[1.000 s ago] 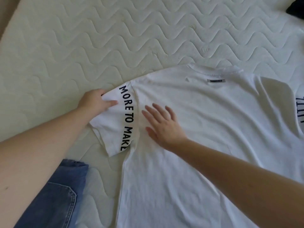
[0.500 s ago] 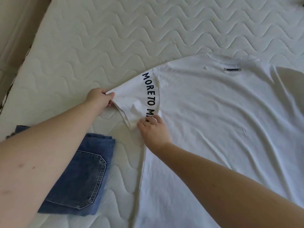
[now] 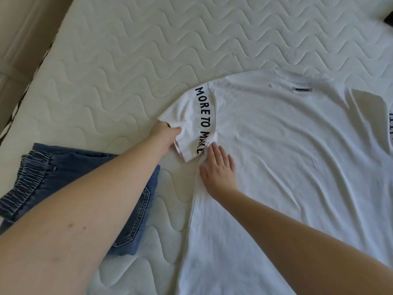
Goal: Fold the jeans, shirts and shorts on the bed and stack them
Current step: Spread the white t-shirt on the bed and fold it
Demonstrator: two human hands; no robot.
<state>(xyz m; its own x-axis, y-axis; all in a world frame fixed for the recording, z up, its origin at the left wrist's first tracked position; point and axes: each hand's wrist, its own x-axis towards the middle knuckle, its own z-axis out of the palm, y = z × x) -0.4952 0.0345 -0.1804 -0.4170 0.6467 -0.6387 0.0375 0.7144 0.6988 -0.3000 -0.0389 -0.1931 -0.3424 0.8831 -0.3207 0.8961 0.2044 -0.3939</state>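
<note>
Shirt: a white T-shirt (image 3: 287, 167) lay spread flat on the bed, collar toward the far side, wrinkles running across its body.
Sleeve: the near sleeve (image 3: 191, 124), printed "MORE TO MAKE" in dark letters along the shoulder seam, stuck out to the left, its cuff lifted a touch.
Left hand: the left hand (image 3: 165, 135) pinched the sleeve's cuff edge, thumb on top of the fabric, fingers tucked beneath.
Right hand: the right hand (image 3: 219, 169) lay flat on the shirt just below the armpit seam, fingers straight and together, pressing the cloth down, gripping nothing.
Denim: a folded blue denim garment (image 3: 136, 209) with an elastic waistband and a stitched back pocket sat just left of the shirt, partly under the left forearm.
Bed: a white quilted mattress (image 3: 127, 60) with a wavy stitch pattern carried it all.
Far corner: a dark item (image 3: 389, 17) peeked in at the top right, too little showing to tell what.
</note>
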